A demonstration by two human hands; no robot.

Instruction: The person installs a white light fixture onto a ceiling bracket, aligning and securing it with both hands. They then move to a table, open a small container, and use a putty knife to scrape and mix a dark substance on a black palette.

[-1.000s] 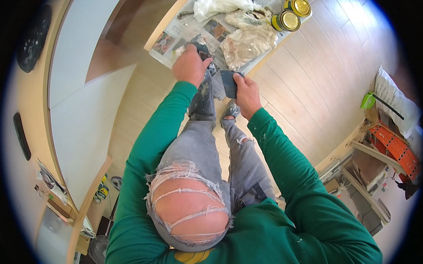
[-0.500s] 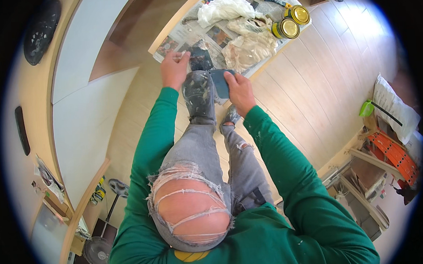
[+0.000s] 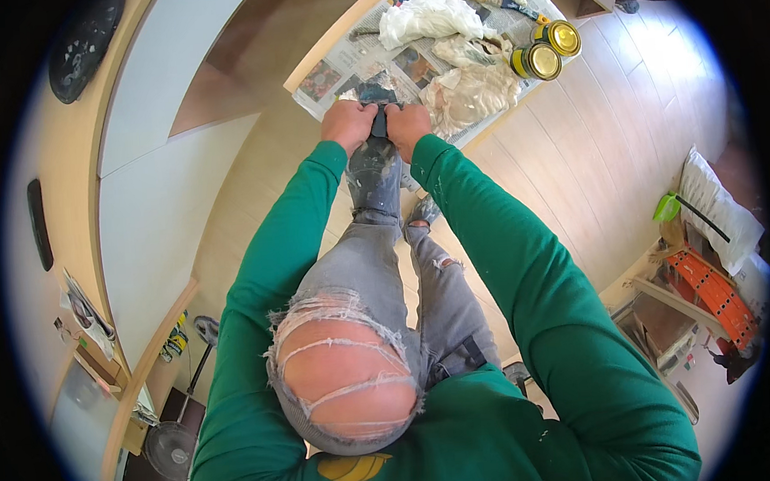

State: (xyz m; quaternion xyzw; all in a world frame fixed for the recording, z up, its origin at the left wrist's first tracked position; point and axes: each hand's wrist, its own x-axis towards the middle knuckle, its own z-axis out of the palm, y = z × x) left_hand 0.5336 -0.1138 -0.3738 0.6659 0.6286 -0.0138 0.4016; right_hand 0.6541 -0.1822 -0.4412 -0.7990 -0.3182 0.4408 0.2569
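Observation:
Side by side above the toe of my paint-spattered dark boot (image 3: 373, 184), my left hand (image 3: 348, 124) and my right hand (image 3: 408, 126) are both closed on a thin dark grey sheet (image 3: 380, 124). Only a narrow strip of it shows between them; the fingers cover the rest. Just beyond my knuckles, a dark, white-smeared flat piece (image 3: 376, 93) lies on newspaper (image 3: 318, 81) spread over a wood-edged board. Crumpled pale plastic (image 3: 473, 94) is to the right of my right hand.
White crumpled plastic (image 3: 429, 19), a paintbrush (image 3: 498, 0) and two gold-lidded tins (image 3: 536, 61) sit on the newspaper. A pale cabinet panel (image 3: 170, 192) stands at left. Tile floor (image 3: 556, 151) stretches right, toward an orange perforated piece (image 3: 713, 295) and a white sack (image 3: 723, 211).
My right hand has brought the sheet left and up, and my left hand has moved right to grip it too. The hands are now close together. The view has shifted slightly.

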